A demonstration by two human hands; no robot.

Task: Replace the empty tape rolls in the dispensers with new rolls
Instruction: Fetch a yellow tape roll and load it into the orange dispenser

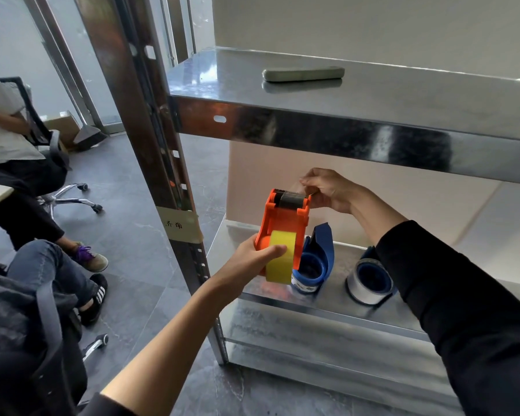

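My left hand (249,256) grips an orange tape dispenser (285,223) around its round lower end, where a yellow tape roll (281,256) sits inside. My right hand (327,187) pinches the clear tape end at the dispenser's top, by the roller and toothed blade. The dispenser hangs in the air above the lower metal shelf (336,295). On that shelf stand two blue dispensers: one (315,259) just behind the orange one, another (370,277) further right with a clear roll in it.
A grey flat bar (303,73) lies on the upper steel shelf (373,91). The rack's upright post (162,163) stands at left. Two seated people on office chairs (33,175) occupy the floor to the left, with a cardboard box (63,127) beyond.
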